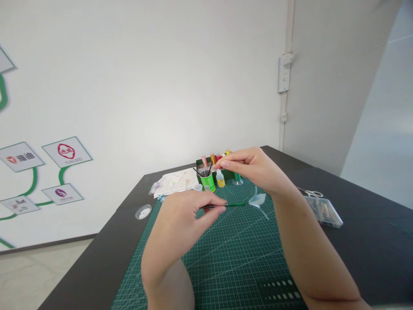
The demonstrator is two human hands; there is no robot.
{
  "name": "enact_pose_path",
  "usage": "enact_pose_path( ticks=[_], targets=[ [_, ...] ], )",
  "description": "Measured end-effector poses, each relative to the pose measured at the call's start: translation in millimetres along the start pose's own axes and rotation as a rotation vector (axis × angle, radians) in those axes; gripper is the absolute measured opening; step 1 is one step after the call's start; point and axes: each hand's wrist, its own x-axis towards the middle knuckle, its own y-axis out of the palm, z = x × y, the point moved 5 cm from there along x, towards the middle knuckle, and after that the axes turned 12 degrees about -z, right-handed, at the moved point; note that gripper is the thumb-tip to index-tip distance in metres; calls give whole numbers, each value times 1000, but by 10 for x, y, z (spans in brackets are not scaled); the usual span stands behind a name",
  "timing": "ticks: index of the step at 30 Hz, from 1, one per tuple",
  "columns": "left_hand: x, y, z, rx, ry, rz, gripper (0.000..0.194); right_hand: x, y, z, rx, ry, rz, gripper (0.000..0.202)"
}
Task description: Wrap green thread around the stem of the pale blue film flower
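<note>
Left hand: The left hand (187, 215) hovers over the green cutting mat (226, 254), thumb and fingers pinched shut around the near end of a thin green stem (230, 205), which it holds roughly level above the mat.
Right hand: The right hand (250, 168) is raised a little higher and farther back, its fingertips drawn together in a tight pinch just in front of the box of spools; whatever fine thing lies between them is too small to make out.
Stem: It runs from the left fingers rightward to a pale blue, petal-like piece (258, 200) at its far end, which sits just under the right wrist, with a thin pale strand trailing down toward the mat.
Mat: It covers the middle of the dark desk (371, 241) and lies under both forearms.
Back of the mat: A green cup (207, 180) holding dark sticks stands beside a small yellow-labelled bottle (220, 178), both just in front of a dark green box (222, 170) of coloured thread spools.
Left of the cup: A crumpled sheet of patterned paper (176, 183) lies on the desk, with a small round clear lid (143, 212) nearer the desk's left edge.
Right side: A clear plastic case (324, 212) rests on the desk well apart from the hands, with a pair of scissors (311, 193) just behind it.
Backdrop: A white wall (161, 86) carries green-lined logo panels at the left.
</note>
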Motion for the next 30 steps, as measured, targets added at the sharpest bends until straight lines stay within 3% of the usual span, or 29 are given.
enact_pose_path(
  ticks=[12, 18, 25, 30],
  targets=[
    [-43, -235, -33, 13, 72, -311, 15, 19, 67, -38, -79, -3, 19, 26],
    [-44, -271, -60, 45, 102, -485, 12, -2, 99, 31, -177, -109, 207, 31],
    [67, -225, 73, -65, -100, -614, 18, -62, 113, 29, -189, -59, 309, 29],
    [124, -190, 198, -189, -178, -639, 12, -28, 23, 26, -193, -36, 259, 31]
  ],
)
